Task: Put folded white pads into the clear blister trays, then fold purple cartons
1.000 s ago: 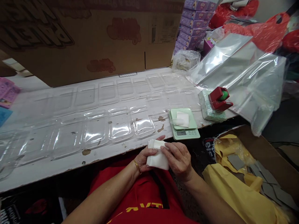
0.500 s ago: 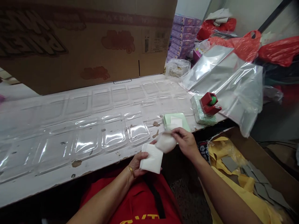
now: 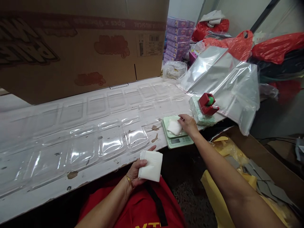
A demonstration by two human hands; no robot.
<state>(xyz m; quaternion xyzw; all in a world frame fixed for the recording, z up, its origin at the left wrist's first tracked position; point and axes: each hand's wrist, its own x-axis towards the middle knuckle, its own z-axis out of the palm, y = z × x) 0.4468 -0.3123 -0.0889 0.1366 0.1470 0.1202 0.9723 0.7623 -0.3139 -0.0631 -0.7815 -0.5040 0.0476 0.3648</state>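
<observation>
A stack of thin white square sheets rests in my left hand, the thumb on top and the fingers underneath, just in front of the table edge. Over the light green digital scale, my right hand pinches the edge of a white square sheet that lies on the scale's plate. The scale's small grey display faces me; its digits are too small to read. Whether other sheets lie under that one, I cannot tell.
Rows of clear plastic blister trays cover the white table. A red tape dispenser sits on a wrapped block right of the scale. Behind stands a large cardboard box. Plastic sheets hang over the right edge, above an open carton.
My right hand has carried a sheet from beside the stack forward onto the scale. The left hand still holds the stack. The view has shifted slightly.
</observation>
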